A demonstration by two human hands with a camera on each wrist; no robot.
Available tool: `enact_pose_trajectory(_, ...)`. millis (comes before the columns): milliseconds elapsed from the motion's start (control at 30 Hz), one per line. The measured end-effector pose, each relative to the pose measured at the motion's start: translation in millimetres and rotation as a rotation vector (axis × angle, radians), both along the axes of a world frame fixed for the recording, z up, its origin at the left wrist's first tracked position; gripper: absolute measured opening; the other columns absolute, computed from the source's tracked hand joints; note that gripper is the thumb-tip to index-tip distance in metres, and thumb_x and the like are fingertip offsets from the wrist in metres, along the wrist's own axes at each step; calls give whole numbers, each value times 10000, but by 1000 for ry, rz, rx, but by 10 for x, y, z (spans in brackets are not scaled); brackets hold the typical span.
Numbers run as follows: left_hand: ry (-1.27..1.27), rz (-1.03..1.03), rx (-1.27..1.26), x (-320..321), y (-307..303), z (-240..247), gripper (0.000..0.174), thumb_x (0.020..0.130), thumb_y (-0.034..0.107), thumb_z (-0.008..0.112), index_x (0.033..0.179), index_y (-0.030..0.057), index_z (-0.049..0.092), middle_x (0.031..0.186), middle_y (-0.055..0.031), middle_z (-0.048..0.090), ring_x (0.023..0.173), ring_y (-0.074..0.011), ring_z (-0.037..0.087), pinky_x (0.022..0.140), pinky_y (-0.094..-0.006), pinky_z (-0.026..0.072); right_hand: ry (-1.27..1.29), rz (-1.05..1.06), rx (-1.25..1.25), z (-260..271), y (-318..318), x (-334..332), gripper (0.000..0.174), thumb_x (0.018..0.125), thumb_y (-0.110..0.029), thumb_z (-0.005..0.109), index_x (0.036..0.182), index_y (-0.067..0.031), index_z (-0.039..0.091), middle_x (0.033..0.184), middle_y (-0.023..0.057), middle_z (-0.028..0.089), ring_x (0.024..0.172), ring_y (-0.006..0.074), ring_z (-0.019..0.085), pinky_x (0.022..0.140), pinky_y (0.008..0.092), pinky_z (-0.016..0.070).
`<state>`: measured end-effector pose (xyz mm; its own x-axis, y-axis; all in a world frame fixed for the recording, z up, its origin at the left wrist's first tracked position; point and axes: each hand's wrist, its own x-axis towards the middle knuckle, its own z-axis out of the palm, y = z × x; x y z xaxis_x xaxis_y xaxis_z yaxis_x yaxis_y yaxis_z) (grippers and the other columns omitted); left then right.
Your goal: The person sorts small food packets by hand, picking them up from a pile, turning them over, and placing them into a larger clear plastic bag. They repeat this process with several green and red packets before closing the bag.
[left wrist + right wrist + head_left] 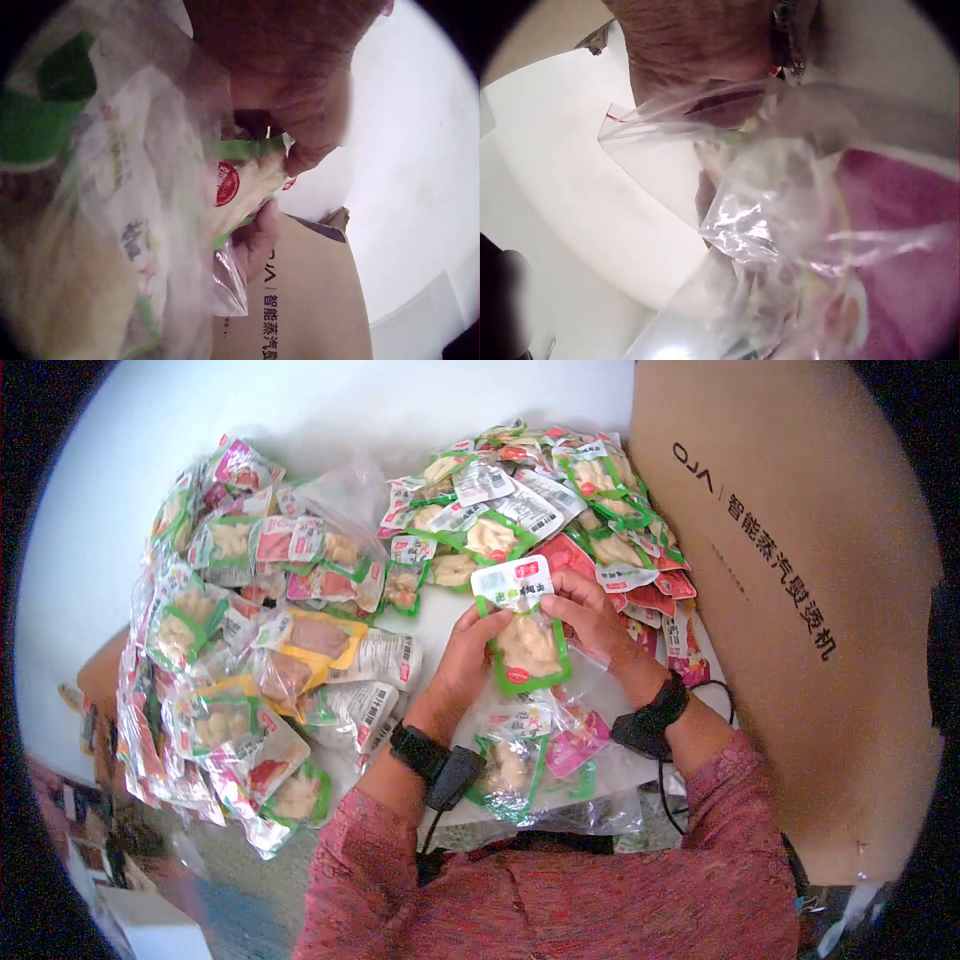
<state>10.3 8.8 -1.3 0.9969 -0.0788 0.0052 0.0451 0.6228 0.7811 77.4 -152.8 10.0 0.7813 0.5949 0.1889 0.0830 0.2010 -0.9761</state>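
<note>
Both hands hold one green-edged snack packet [527, 645] upright near the middle of the head view, its pale food showing through a clear window under a white printed top. The left hand [472, 650] pinches its left edge, thumb on the front. On the opposite edge, the right hand [592, 618] grips near the top corner, thumb also in front. Below them lies a clear plastic bag [600, 815] with green and pink packets inside. In the left wrist view the held packet [251, 184] shows a red round mark, partly hidden by the bag. Clear film [742, 225] covers much of the right wrist view.
A large heap of packets [230, 540], partly in clear bags, lies on the left of the white table [440, 610]. Another pile [490, 540] stands at the back right, with red packets at its side. A big cardboard box [780, 610] walls off the right side.
</note>
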Motion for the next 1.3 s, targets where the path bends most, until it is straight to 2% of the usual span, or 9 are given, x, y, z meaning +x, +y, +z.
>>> enact_pose_trajectory(100,-4,9,39,-5,3,16,287,810,83,451,1081,-6,483,1021,-91,555,912,-177,550,821,-295,434,-34,-2,65,43,15,-32,125,805,-148,534,873,-45,551,767,-32,523,673,40,465,592,191,390)
enact_pose_trajectory(233,-25,-1,40,-29,-33,60,286,817,88,457,1085,-9,480,1023,-94,555,919,-180,550,827,-296,431,-82,16,-17,-12,-14,39,115,804,-133,526,879,-47,533,772,-34,509,692,34,458,607,192,382)
enact_pose_trajectory(300,-50,22,79,-4,-20,-3,377,806,163,484,1140,1,422,1082,-107,522,981,-217,518,877,-339,396,-73,3,-62,-42,-21,52,114,805,-140,526,872,-48,533,765,-33,506,685,34,456,598,186,378)
enact_pose_trajectory(367,-53,13,68,14,-10,-53,375,813,173,486,1141,3,422,1085,-107,522,981,-217,519,877,-341,397,-57,-2,-13,-51,-4,49,117,790,-182,554,811,-67,550,659,-68,480,558,14,417,476,177,321)
enact_pose_trajectory(533,-49,14,48,9,-28,-69,381,827,197,493,1150,8,420,1095,-109,521,983,-217,520,877,-349,398,-50,59,23,-129,-6,105,112,819,-140,516,871,-42,529,734,-34,495,629,27,454,531,169,373)
enact_pose_trajectory(600,-47,51,-16,13,-47,-56,267,845,122,481,1089,13,487,1035,-83,558,935,-174,548,834,-314,437,-46,65,73,-131,-4,98,114,822,-140,514,875,-39,528,734,-34,497,628,29,457,529,172,379)
enact_pose_trajectory(967,-44,1,-20,-20,-26,13,343,823,131,428,1138,-5,424,1090,-109,521,993,-211,512,880,-341,398,62,92,139,-162,16,126,127,829,-126,509,903,-25,529,790,-14,527,726,51,494,655,209,424)
enact_pose_trajectory(1067,-41,-30,-35,-16,-13,6,393,811,153,399,1168,-10,393,1124,-115,500,1031,-229,487,911,-350,366,19,28,148,-164,45,114,150,807,-187,534,863,-49,555,745,-36,516,681,41,473,603,188,400)
enact_pose_trajectory(1300,-6,-43,-88,6,16,-52,442,797,171,377,1201,-8,364,1180,-117,470,1076,-240,458,938,-364,334,2,26,164,-101,32,67,155,805,-177,534,876,-42,556,763,-25,526,703,51,486,619,196,411)
